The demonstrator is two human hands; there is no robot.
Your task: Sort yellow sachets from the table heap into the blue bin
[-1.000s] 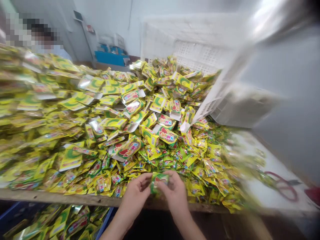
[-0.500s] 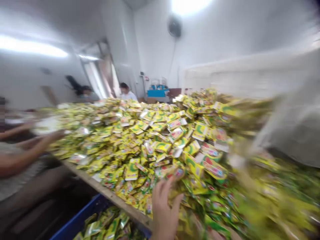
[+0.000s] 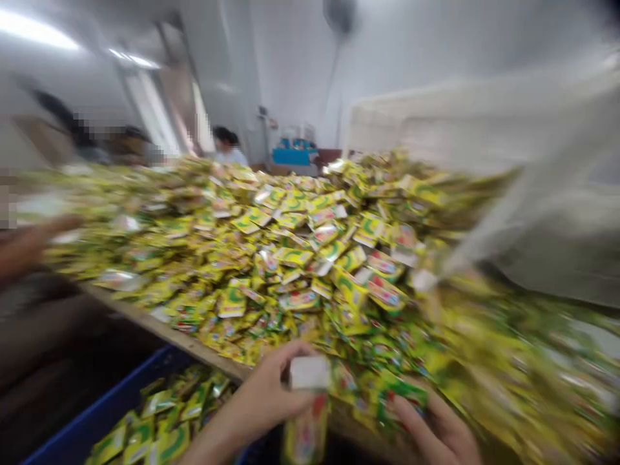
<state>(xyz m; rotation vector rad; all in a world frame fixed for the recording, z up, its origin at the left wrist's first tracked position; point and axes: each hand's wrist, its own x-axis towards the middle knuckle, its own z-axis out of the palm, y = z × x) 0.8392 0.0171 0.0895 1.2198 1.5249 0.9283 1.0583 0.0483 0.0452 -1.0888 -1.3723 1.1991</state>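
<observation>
My left hand [image 3: 271,387] is closed round a yellow packet [image 3: 306,433] with a white end, held upright over the table's near edge. Its print is blurred. To the right, my right hand [image 3: 438,423] pinches a green and yellow packet [image 3: 400,391] between thumb and fingers, low over the pile. Both hands are near the bottom of the view. In front of them spreads a large heap of yellow and green packets [image 3: 271,258], many with white ends.
Below the wooden table edge [image 3: 159,332], a blue bin [image 3: 104,403] contains more packets. A whitish container or sheet [image 3: 436,129] stands at the right. At far left, a co-worker's arm [image 3: 29,248] reaches over the heap; another person [image 3: 230,145] sits beyond it.
My left hand has come off the heap towards me and now holds a packet. My right hand has risen further into view with a green and yellow packet. The camera has tilted down.
</observation>
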